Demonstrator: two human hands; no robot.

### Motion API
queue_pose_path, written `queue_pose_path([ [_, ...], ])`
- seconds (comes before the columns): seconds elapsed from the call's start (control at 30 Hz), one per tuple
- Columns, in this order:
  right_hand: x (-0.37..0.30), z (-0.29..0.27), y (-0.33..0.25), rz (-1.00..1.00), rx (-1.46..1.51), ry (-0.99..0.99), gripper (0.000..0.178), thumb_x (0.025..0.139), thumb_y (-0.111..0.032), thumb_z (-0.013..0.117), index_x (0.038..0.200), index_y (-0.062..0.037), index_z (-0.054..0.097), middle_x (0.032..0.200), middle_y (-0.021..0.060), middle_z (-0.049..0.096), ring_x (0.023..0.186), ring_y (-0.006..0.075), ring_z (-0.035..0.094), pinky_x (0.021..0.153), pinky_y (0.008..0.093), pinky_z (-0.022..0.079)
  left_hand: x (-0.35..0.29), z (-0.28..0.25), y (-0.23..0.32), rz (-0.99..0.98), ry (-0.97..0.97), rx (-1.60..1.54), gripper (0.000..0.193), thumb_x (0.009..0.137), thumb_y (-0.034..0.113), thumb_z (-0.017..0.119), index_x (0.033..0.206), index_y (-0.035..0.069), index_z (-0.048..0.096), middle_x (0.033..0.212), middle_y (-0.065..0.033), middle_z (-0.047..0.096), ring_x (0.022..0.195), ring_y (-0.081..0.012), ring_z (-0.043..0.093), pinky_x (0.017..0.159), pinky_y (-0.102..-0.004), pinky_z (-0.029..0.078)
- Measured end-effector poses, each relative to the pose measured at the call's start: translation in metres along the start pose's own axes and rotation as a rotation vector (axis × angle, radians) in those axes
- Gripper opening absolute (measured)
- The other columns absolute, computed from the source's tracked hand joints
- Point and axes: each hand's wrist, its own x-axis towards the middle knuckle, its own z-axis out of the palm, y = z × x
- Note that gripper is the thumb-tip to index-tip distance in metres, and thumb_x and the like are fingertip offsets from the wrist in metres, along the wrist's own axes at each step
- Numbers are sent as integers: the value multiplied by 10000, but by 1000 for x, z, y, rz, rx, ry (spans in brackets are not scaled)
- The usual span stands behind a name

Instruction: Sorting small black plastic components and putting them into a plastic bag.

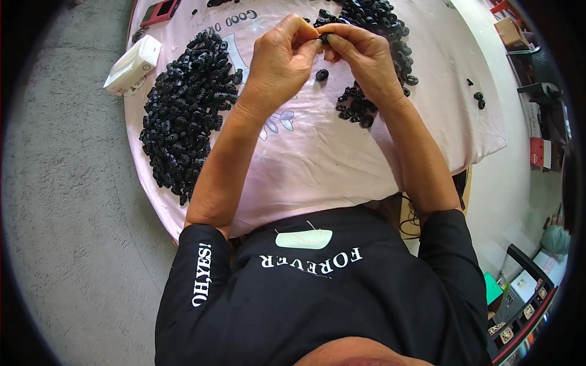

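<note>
My left hand (282,58) and my right hand (366,61) meet above the far middle of the cloth-covered table. Both have their fingers pinched together at a small black plastic part (324,38), mostly covered by the fingertips. Just below them a single round black piece (321,75) lies on the cloth. Beside my left forearm spreads a large heap of black ribbed plastic parts (189,113). A small cluster of tiny black pieces (354,107) sits under my right wrist, and a pile of rounded black pieces (372,15) lies beyond my right hand.
A white tissue pack (133,64) rests at the table's left edge, near a red-framed phone-like object (160,11). Several loose black pieces (480,99) lie on the pink cloth (329,165) at right. Boxes (511,33) and shelving stand beyond the right side.
</note>
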Motion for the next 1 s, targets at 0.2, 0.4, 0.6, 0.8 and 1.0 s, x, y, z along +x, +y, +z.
queue_pose_path([
  [0.2, -1, -8, -3, 74, 105, -41, 216, 1004, -98, 603, 1168, 0, 704, 858, 12, 671, 761, 64, 599, 718, 207, 510, -1, -3, 3, 52, -77, -172, 222, 943, 20, 670, 1153, -12, 607, 878, -22, 671, 815, -52, 633, 721, -178, 518],
  [0.4, 0, -17, 2, 201, 244, -132, 345, 1017, -153, 596, 1334, -21, 569, 1018, -7, 644, 833, 31, 574, 762, 201, 497, -3, -4, 8, 17, -145, -108, 293, 930, 22, 689, 1212, -1, 611, 852, 8, 620, 730, -28, 544, 641, -173, 462],
  [0.6, 0, -12, -5, 214, 234, -170, 356, 1010, -137, 600, 1346, -26, 565, 1027, -4, 652, 828, 29, 576, 758, 198, 497, -1, -10, -3, 131, -172, -37, 280, 871, 94, 762, 1126, 14, 681, 691, 28, 521, 613, -47, 480, 566, -225, 447],
  [0.8, -1, -5, -13, 232, 224, -173, 351, 969, -123, 655, 1296, -8, 599, 892, 0, 660, 718, 57, 586, 687, 198, 498, -2, -19, -4, 29, -269, -275, 345, 850, 78, 782, 1165, -12, 673, 742, 55, 535, 657, -15, 487, 579, -184, 431],
  [1.0, -1, -8, -16, 249, 255, -203, 366, 956, -149, 681, 1285, -6, 609, 858, -2, 660, 703, 47, 588, 654, 184, 480, -1, -23, 6, 54, -332, -140, 356, 863, 33, 767, 1194, -33, 653, 926, -21, 664, 834, -71, 633, 745, -208, 533],
])
